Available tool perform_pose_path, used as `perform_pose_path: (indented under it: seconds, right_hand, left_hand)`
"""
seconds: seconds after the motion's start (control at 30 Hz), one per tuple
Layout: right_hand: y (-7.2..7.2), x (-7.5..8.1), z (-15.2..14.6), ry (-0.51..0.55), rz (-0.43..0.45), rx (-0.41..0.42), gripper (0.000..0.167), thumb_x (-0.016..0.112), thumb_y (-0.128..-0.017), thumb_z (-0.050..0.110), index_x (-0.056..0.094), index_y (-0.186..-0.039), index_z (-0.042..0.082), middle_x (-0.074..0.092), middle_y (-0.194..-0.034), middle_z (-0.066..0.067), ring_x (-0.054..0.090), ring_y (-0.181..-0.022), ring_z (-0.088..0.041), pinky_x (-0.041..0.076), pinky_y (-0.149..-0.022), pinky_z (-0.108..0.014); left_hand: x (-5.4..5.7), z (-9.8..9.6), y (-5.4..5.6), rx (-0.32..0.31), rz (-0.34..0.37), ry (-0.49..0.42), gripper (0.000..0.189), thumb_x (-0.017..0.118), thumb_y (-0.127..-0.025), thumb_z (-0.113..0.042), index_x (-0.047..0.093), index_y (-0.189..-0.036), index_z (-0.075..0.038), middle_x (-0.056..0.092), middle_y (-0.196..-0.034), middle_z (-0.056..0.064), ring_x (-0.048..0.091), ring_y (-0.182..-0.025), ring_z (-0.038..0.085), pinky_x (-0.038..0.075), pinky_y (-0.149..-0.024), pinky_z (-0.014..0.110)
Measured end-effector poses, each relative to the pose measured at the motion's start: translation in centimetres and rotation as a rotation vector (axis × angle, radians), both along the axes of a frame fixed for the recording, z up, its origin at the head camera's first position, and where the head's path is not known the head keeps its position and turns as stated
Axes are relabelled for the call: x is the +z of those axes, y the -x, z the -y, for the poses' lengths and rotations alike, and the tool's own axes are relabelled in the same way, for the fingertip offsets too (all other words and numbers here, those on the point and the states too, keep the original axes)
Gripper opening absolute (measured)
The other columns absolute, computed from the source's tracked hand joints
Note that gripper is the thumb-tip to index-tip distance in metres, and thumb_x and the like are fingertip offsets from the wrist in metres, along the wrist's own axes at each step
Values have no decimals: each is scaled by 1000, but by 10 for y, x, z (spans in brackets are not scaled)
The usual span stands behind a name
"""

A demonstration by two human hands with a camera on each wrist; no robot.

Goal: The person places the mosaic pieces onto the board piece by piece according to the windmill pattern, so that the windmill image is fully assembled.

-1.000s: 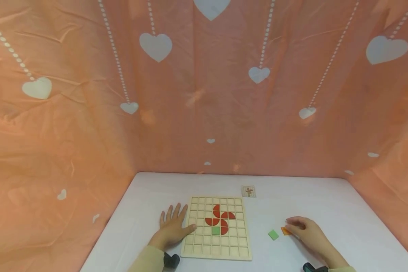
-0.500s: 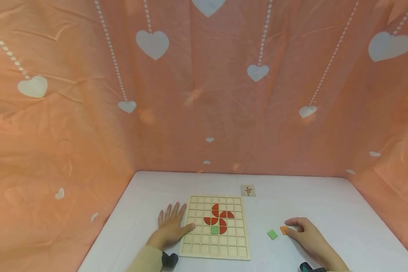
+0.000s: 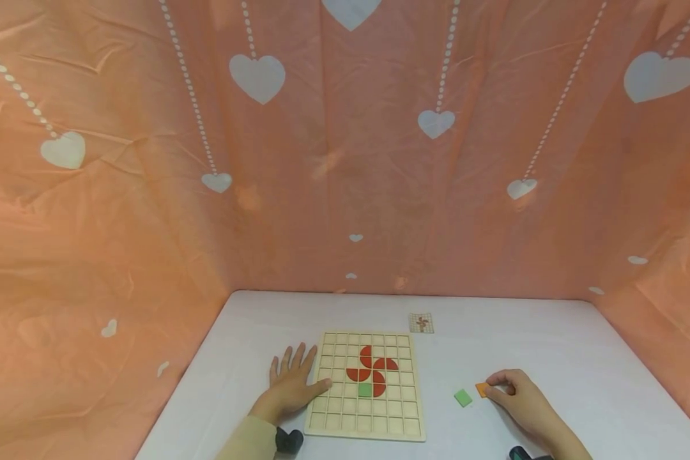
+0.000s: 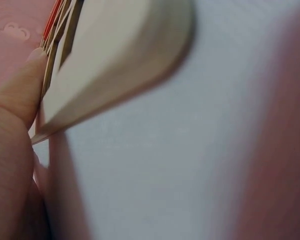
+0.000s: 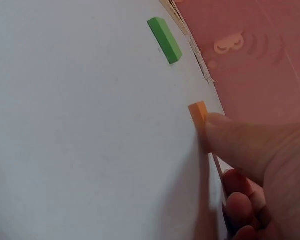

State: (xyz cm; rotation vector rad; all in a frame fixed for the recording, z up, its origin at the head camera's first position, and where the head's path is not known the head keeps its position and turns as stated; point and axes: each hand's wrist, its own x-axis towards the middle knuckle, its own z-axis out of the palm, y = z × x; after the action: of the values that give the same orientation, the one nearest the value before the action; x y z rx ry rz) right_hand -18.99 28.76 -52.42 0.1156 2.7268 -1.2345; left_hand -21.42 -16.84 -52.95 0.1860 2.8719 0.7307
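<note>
My left hand [image 3: 291,388] lies with spread fingers at the left side of a wooden grid board [image 3: 333,421], its thumb over the board's edge. In the left wrist view the thumb [image 4: 19,90] touches the rim. Several red quarter-round tiles [image 3: 380,383] form a pinwheel in the grid, with a green square tile [image 3: 365,390] among them. To the right of the board, my right hand [image 3: 517,396] pinches an orange square tile [image 3: 482,390] on the table; in the right wrist view the thumb covers part of this orange tile [image 5: 199,117]. Beside it lies a loose green tile [image 3: 462,398].
A small card [image 3: 421,323] printed with a pinwheel pattern lies behind the board's far right corner. The white table [image 3: 494,332] is bounded by an orange curtain [image 3: 379,211] with heart prints at the back and both sides.
The right hand's forefinger and thumb have closed in on the orange tile, which stays about where it was. My left hand and the board hold still; the head view shifts slightly.
</note>
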Motion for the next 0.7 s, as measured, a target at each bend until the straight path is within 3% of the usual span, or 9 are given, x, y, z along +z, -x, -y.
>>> perform_pose_path:
  seconds: [0.17,0.27,0.37,0.57,0.7]
  right_hand:
    - [2,2,2,-14,16,9,38,69,-90,38,65,-113,8,49,-125,-18,48,-104,-28,43,-89,-54]
    - [4,2,3,-34,15,17,35,69,-89,35,64,-110,8,50,-122,-18,47,-103,-29,42,-89,-55]
    - [3,2,3,-46,13,24,35,69,-89,35,62,-109,7,50,-117,-16,47,-99,-27,44,-83,-49]
    - [-1,2,1,-45,-5,-1,30,69,-90,32,57,-104,7,51,-91,-6,45,-80,-21,36,-65,-33]
    - [2,3,0,-59,-36,-14,25,65,-93,28,55,-100,7,53,-87,-4,46,-78,-19,36,-65,-31]
  left_hand:
    - [-2,1,1,4,-2,-2,91,57,-86,-64,28,-153,-10,14,-159,20,1,-144,44,-10,-109,62]
    - [-3,1,2,2,-4,1,91,57,-86,-64,28,-153,-10,14,-159,20,1,-144,44,-9,-110,62]
    - [-3,1,1,1,-4,-9,91,57,-86,-64,28,-153,-10,14,-159,20,1,-144,45,-9,-109,62]
    - [-3,3,2,-1,-6,-12,90,57,-86,-63,28,-153,-10,14,-159,20,0,-144,44,-10,-109,62]
    - [-6,4,3,-6,0,12,90,54,-87,-65,26,-154,-11,13,-159,18,-1,-144,43,-10,-109,61]
